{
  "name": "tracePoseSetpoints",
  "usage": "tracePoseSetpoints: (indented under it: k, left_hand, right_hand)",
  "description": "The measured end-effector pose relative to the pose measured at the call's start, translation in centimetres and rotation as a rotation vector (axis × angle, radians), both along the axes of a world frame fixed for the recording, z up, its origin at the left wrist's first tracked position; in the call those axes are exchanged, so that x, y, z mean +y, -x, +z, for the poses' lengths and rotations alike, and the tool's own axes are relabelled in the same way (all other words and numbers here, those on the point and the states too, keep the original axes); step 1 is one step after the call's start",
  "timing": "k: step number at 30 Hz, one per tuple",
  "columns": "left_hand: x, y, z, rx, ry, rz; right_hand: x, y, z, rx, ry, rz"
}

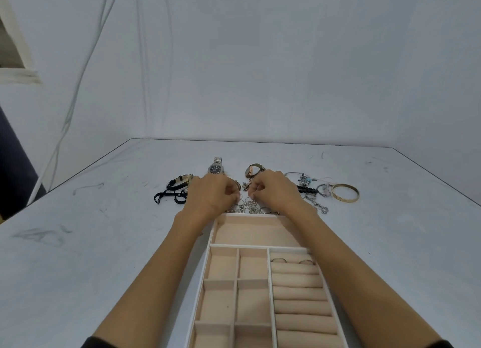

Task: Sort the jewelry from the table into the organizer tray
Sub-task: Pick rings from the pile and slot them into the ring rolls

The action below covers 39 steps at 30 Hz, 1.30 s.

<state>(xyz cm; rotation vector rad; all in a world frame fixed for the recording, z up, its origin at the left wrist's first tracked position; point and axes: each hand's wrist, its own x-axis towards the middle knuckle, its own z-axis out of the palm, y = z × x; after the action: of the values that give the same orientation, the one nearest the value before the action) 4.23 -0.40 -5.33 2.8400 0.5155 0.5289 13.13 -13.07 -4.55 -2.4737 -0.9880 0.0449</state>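
Both hands are out past the far rim of the tray (213, 233), over the pile of rings (247, 207) on the table (104, 217). Left hand (212, 195) is curled, fingertips pinched together near the pile; whether it has a ring is too small to tell. Right hand (276, 190) is the same, fingers bunched and down at the pile, contents hidden. The hands are close but not touching.

Jewelry lies in a row on the table just beyond the tray: black cord bracelets (170, 195) far left, steel watch (215, 167), rose-gold watch (253, 171), charm bracelet (304, 179), black bead bracelet (308, 190), chain (316, 204), gold bangle (345, 193) far right. Two rings (279, 260) already sit in the top slot of the ring rolls, right side of the tray. The other compartments look empty.

Handling, as a guess:
- Rings: tiny, hard, light, slick, likely tangled in the pile. Pinch one by the band edge with thumb and forefinger, then push it into a roll slot.
- Chains: limp, snag easily. Lift from the middle or clasp, not dragged.
- Watches: heaviest, stiff case. Take by the case or strap sides.
- Bangle: rigid, may roll. Grip across the rim.
- Cord bracelets: soft, no care needed.
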Motion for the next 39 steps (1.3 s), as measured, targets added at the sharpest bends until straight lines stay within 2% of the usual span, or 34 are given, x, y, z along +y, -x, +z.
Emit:
tracePoseSetpoints:
  k: [11, 27, 32, 39]
  left_hand:
    - [-0.2, 0.1, 0.2, 0.058, 0.057, -0.049]
    - [-0.1, -0.4, -0.5, 0.068, 0.012, -0.003]
    - [0.1, -0.6, -0.7, 0.099, 0.073, -0.02]
    - [-0.4, -0.3, -0.7, 0.012, 0.11, -0.044]
  right_hand:
    - [-0.7, -0.8, 0.0, -0.005, 0.008, 0.138]
    - [-0.5, -0.3, 0.6, -0.106, 0.166, 0.205]
    - [-0.4, -0.7, 0.3, -0.133, 0.255, 0.224]
    - [-0.5, -1.3, 0.1, -0.08, 0.25, 0.218]
